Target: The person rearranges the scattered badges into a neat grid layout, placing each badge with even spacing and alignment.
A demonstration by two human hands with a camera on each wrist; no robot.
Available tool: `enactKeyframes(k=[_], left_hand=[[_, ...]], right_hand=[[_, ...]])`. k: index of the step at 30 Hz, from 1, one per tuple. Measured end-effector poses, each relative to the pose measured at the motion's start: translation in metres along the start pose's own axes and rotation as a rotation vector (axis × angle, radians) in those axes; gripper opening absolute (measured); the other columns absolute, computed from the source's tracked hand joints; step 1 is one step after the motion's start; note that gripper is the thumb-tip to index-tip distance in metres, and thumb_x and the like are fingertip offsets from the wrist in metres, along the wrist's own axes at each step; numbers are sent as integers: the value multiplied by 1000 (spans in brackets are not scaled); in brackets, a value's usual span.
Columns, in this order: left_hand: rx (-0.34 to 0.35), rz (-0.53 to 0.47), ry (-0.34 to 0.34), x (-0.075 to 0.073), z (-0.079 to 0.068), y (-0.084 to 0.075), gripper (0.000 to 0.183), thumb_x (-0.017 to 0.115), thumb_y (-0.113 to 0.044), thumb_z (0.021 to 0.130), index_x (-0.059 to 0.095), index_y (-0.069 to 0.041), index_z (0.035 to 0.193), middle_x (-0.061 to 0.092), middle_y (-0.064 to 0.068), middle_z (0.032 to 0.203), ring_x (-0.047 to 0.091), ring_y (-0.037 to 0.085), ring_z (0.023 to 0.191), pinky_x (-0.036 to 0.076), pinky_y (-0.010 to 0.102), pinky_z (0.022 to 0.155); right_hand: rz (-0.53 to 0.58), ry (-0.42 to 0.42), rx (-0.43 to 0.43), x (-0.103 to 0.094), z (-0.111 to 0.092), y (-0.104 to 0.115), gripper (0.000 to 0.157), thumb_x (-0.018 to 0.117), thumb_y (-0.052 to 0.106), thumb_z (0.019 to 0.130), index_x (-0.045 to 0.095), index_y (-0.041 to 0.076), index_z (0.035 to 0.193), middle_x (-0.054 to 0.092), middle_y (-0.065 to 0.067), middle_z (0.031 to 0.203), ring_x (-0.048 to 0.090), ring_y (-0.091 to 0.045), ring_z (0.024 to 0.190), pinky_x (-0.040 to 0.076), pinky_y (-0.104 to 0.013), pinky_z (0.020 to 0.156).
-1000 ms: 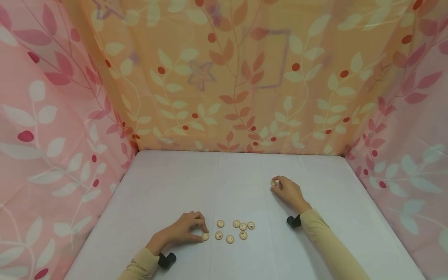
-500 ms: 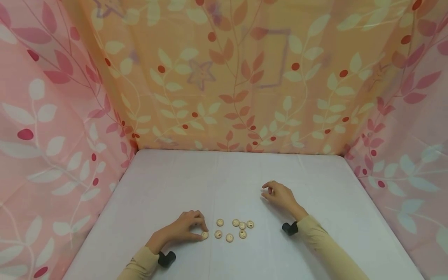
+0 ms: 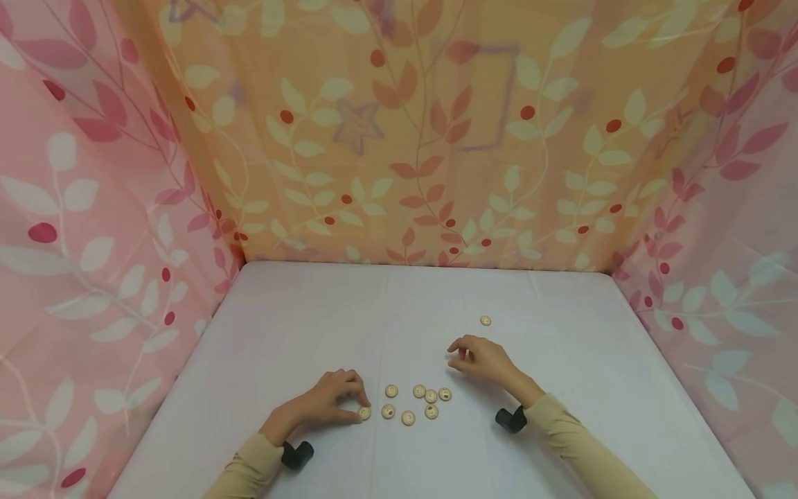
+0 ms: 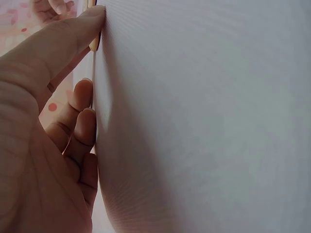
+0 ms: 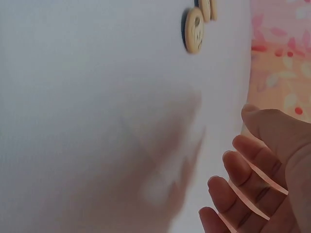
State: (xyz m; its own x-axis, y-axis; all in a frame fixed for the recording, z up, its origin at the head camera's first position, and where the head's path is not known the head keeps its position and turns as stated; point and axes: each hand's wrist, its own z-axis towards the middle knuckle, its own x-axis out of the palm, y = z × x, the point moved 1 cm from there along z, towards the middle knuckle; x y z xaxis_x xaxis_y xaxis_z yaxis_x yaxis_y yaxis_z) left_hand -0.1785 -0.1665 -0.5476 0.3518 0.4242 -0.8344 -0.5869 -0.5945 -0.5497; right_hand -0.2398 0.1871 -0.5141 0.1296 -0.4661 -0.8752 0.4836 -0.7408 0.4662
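Observation:
My left hand pinches a small round wooden disc between thumb and finger, low over the table. In the left wrist view only the edge of that disc shows past the thumb. My right hand hovers over the table with fingers loosely bent and nothing in them. Just beyond it lies a single wooden disc. Several more discs lie in a loose group between the hands, among them one nearest the right hand. The right wrist view shows a disc with a dark printed mark.
A white cloth covers the table. An orange leaf-patterned curtain hangs along its back edge, with pink curtains at both sides. Each wrist carries a small black camera.
My right hand has let go of its disc, leaving it on the table at the back right, and has moved left and nearer. The left hand keeps its place.

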Motion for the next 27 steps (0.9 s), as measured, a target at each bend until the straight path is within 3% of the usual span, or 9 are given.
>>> enactKeyframes(k=[13,19,27], left_hand=[[-8,-9,6,1,1,3,19,70,-42,78,61,-38,94,48,-19,106,42,5,98,29,39,87],[-7,-16,6,-1,2,1,18,70,-40,79,62,-37,95,48,-18,105,42,5,97,29,38,86],[15,-6,-7,-1,1,0,18,71,-39,79,63,-34,95,49,-17,105,43,6,97,30,39,85]], right_hand=[[-10,85,-99,14,-16,18,23,72,33,79,67,21,98,56,12,79,44,0,64,38,-18,57],[-50,117,-101,17,-23,23,28,72,40,77,66,23,98,57,12,83,47,-2,71,38,-21,62],[-90,109,-147,19,-28,25,24,75,38,75,68,24,94,57,13,83,50,-1,75,41,-23,65]])
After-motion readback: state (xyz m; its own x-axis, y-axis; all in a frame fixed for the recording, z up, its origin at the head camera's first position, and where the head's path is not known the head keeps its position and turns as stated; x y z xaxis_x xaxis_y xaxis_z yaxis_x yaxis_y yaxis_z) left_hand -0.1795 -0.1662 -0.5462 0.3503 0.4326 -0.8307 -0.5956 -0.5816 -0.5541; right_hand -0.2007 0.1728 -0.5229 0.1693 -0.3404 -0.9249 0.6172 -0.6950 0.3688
